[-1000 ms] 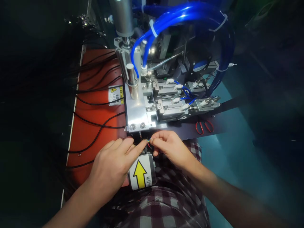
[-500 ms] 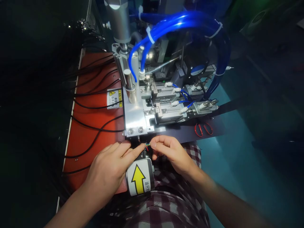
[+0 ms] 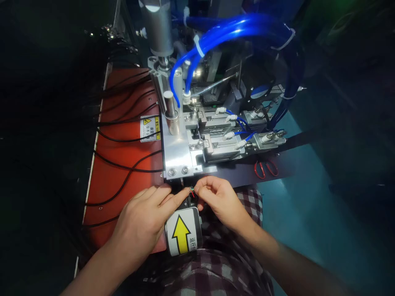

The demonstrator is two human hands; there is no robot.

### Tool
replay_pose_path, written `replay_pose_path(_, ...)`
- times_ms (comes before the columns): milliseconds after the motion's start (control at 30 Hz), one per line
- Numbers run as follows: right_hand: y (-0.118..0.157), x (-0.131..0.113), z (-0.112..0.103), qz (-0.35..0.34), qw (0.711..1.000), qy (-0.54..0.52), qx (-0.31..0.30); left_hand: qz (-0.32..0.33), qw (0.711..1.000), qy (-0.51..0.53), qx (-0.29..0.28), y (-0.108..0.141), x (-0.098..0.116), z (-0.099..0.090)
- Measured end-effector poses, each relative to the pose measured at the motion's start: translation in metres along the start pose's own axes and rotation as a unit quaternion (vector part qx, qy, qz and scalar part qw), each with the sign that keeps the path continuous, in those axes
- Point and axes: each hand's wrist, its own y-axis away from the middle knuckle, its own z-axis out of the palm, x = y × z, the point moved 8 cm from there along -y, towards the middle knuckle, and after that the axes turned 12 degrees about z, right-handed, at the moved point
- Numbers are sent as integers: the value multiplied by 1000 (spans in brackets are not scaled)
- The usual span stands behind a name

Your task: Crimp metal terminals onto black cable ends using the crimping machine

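Note:
A small bunch of thin coloured wires, one strand of it red, spans the narrow gap between my fingertips in the head view. My right hand comes from the right, its thumb and index finger pinched on the wires. From the other side my left hand reaches in with its index finger stretched to the wire ends, the other fingers curled and the thumb hidden. Both hands are at the front edge of a metal machine, just above a white label with a yellow arrow.
Black cables cross the orange-red surface at left. Above the hands stand pneumatic cylinders with thick blue hoses. Red-handled scissors lie on the dark plate at right. Checkered cloth covers my lap.
My right fingertips are a little closer to the left index fingertip, so less of the wires shows between them. The whole view has shifted slightly.

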Motion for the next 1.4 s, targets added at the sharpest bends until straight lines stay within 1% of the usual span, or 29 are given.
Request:
replay_pose_path(100, -1, 0, 2, 15, 1000, 4, -6, -2, 1000, -1, -5, 2, -1, 1)
replay_pose_path(200, 0, -1, 1, 4, 1000, 3, -2, -3, 1000, 1, -7, 2, -2, 2)
replay_pose_path(367, 1, 1, 0, -1, 1000, -11, -29, 6, 1000, 0, 2, 2, 0, 2)
replay_pose_path(467, 2, 1, -3, 2, 1000, -9, -28, 7, 1000, 3, 5, 1, 0, 1)
replay_pose_path(733, 1, -4, -9, -36, 999, 16, 35, 13, 1000, 6, 15, 0, 0, 0)
replay_pose_path(833, 5, -8, -9, -76, 993, 61, 70, 22, 1000, 2, 19, -2, 1, -2)
replay_pose_path(900, 11, -16, -9, -133, 979, 116, 100, 26, 999, 1, 19, -2, 1, -2)
replay_pose_path(1000, 24, -30, -5, -237, 940, 207, 132, 7, 1000, 4, 17, 0, -1, 0)
replay_pose_path(1067, 32, -38, -1, -305, 901, 272, 143, -4, 1000, 7, 14, 2, -3, 2)
replay_pose_path(1133, 40, -43, 5, -363, 854, 338, 157, -4, 1000, 10, 13, 3, -2, 3)
replay_pose_path(1200, 45, -44, 9, -401, 812, 389, 171, -2, 1000, 10, 15, 3, -2, 3)
replay_pose_path(1233, 46, -44, 10, -413, 797, 404, 176, -1, 1000, 11, 15, 3, -1, 3)
replay_pose_path(1267, 46, -44, 11, -419, 791, 411, 176, -1, 1000, 11, 15, 3, -1, 3)
replay_pose_path(1300, 46, -43, 11, -419, 792, 409, 172, 0, 1000, 11, 15, 3, -1, 2)
replay_pose_path(1333, 45, -42, 11, -412, 801, 400, 166, 0, 1000, 12, 15, 2, -1, 2)
replay_pose_path(1400, 40, -39, 8, -383, 838, 359, 151, 4, 1000, 12, 15, 1, 0, 1)
